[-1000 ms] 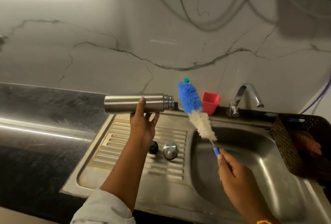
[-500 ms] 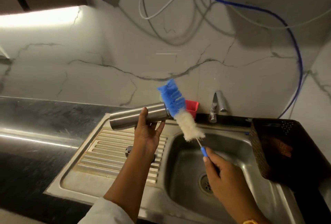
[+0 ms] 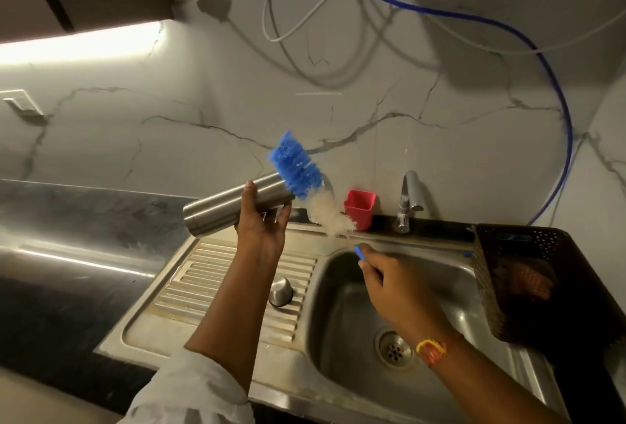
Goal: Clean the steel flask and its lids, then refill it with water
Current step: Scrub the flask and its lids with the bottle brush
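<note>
1. The marble wall [image 3: 169,102] with grey veins fills the background. White cables and a blue hose [image 3: 559,102] hang in loops across it.
2. The dark desk [image 3: 67,254] runs along the left and holds the steel sink [image 3: 338,322], whose ribbed drainboard [image 3: 220,288] lies left of the basin.
3. A dark perforated basket [image 3: 528,288] sits at the right edge of the basin, with something orange-brown inside that I cannot make out.
4. The steel flask [image 3: 223,207] is in the air above the back of the drainboard. It lies nearly level, base to the left and mouth end raised toward the right.
5. My left hand [image 3: 262,230] grips the flask from below, fingers curled round its body near the mouth end.
6. The bottle brush [image 3: 296,169] slants up to the left, its blue bristle tip across the flask's mouth and its white bristles below. I cannot tell whether any bristle is inside.
7. My right hand [image 3: 393,284] is clamped round the brush's blue handle, above the back of the basin. An orange thread is tied on that wrist.
8. A red cup [image 3: 359,208] stands upright against the wall, just beside the tap [image 3: 408,200].
9. One steel lid [image 3: 280,291] rests on the drainboard near the basin, below my left forearm.
</note>
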Tool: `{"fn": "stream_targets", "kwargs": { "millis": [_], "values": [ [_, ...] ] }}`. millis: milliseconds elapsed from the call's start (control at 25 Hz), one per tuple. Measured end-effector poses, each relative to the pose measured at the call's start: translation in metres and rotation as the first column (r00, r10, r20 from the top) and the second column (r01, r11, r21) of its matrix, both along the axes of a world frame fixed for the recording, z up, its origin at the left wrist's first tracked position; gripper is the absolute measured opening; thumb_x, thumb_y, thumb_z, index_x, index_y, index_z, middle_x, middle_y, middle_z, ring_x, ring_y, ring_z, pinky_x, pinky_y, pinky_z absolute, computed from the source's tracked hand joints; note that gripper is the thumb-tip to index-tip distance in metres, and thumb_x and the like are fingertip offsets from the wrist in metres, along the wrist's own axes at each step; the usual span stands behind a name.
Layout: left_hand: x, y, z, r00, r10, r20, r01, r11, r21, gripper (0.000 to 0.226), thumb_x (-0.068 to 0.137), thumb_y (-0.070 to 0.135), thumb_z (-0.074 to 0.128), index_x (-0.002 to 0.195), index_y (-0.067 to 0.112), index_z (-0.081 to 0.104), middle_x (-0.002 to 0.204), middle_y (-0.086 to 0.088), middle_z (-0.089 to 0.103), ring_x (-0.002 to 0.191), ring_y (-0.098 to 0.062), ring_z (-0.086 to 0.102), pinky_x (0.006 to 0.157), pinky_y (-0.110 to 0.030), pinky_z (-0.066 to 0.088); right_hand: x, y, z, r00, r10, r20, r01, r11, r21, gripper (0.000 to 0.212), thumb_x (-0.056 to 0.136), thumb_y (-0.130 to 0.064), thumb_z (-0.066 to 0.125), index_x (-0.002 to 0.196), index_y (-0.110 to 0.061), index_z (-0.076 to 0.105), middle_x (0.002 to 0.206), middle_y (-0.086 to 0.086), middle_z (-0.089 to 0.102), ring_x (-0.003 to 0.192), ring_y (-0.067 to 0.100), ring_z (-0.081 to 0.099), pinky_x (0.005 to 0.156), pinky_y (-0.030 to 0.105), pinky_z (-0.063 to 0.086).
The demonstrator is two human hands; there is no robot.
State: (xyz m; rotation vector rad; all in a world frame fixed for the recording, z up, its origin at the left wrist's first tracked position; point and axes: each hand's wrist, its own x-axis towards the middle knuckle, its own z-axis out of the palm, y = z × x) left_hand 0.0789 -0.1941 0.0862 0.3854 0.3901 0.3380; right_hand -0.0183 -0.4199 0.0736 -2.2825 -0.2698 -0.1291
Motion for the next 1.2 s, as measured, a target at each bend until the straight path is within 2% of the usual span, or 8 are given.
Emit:
{"fn": "stream_targets", "kwargs": {
  "millis": [320,440,640,800,920,1000,1080,1200],
  "values": [
    [0.022,0.037,0.008,0.999,-0.001,0.032,0.001,1.0,-0.006,0.078,0.073,0.02,0.09,0.138,0.014,0.048,0.126,-0.017,0.069,0.107,-0.033,0.073,0.085,-0.053,0.062,0.018,0.04,0.008,1.0,0.008,-0.023,-0.01,0.996,-0.091,0.026,0.102,-0.031,0.048,0.125,-0.039,0.06,0.068,-0.007,0.056,0.064,0.014,0.058,0.058,0.033,0.044],
    [0.024,0.043,0.01,0.999,-0.024,0.033,0.023,0.999,0.023,0.071,0.077,0.022,0.087,0.136,0.015,0.049,0.126,-0.016,0.069,0.107,-0.032,0.073,0.087,-0.052,0.061,0.018,0.055,0.014,0.996,0.012,-0.087,-0.016,0.999,-0.047,0.035,0.103,-0.034,0.046,0.138,-0.034,0.054,0.082,-0.004,0.066,0.073,0.011,0.064,0.062,0.026,0.051],
    [0.034,0.049,0.008,0.998,-0.055,0.022,0.055,0.998,-0.016,0.075,0.075,0.023,0.089,0.137,0.014,0.049,0.126,-0.017,0.069,0.108,-0.033,0.073,0.087,-0.053,0.061,0.041,0.067,0.025,0.998,-0.041,-0.037,0.038,0.997,-0.066,0.017,0.103,-0.034,0.047,0.109,-0.037,0.062,0.065,-0.006,0.056,0.055,0.003,0.054,0.046,0.014,0.037],
    [0.04,0.058,0.01,0.993,-0.116,0.038,0.117,0.993,-0.013,0.068,0.078,0.031,0.086,0.134,0.01,0.055,0.122,-0.017,0.072,0.109,-0.032,0.072,0.086,-0.048,0.062,0.024,0.081,0.015,0.991,0.013,-0.133,-0.001,0.996,0.091,0.036,0.103,-0.036,0.046,0.138,-0.036,0.053,0.065,-0.008,0.056,0.058,0.004,0.053,0.051,0.017,0.038],
    [0.037,0.05,0.003,0.993,-0.115,-0.004,0.115,0.993,0.017,0.063,0.081,0.032,0.084,0.132,0.009,0.055,0.119,-0.019,0.073,0.107,-0.032,0.073,0.085,-0.046,0.063,0.048,0.089,0.028,0.996,-0.019,-0.089,0.031,0.99,0.135,0.023,0.102,-0.035,0.048,0.113,-0.029,0.068,0.061,-0.009,0.054,0.053,0.002,0.049,0.048,0.015,0.036],
    [0.04,0.06,0.004,0.996,-0.085,0.026,0.086,0.996,-0.025,0.066,0.081,0.031,0.084,0.135,0.008,0.052,0.118,-0.02,0.073,0.108,-0.034,0.073,0.093,-0.05,0.059,0.045,0.09,0.029,0.994,-0.002,-0.109,0.039,0.94,0.339,0.022,0.102,-0.034,0.048,0.098,-0.028,0.069,0.053,-0.01,0.048,0.046,0.003,0.041,0.047,0.024,0.034],
    [0.046,0.073,0.007,0.996,-0.049,0.076,0.056,0.994,-0.09,0.072,0.08,0.031,0.084,0.138,0.008,0.048,0.118,-0.021,0.073,0.11,-0.035,0.072,0.097,-0.052,0.057,0.028,0.09,0.028,0.95,0.036,-0.31,0.168,0.776,0.608,0.022,0.103,-0.031,0.048,0.104,-0.029,0.07,0.052,-0.009,0.039,0.043,0.005,0.033,0.042,0.024,0.027],
    [0.049,0.076,0.008,0.989,-0.053,0.14,0.072,0.988,-0.136,0.075,0.079,0.031,0.083,0.14,0.007,0.047,0.121,-0.022,0.072,0.112,-0.037,0.07,0.096,-0.052,0.057,0.014,0.096,0.032,0.8,0.25,-0.545,0.337,0.565,0.753,0.027,0.104,-0.026,0.044,0.112,-0.018,0.069,0.055,-0.003,0.034,0.043,0.007,0.025,0.036,0.018,0.021]
  ]
}}
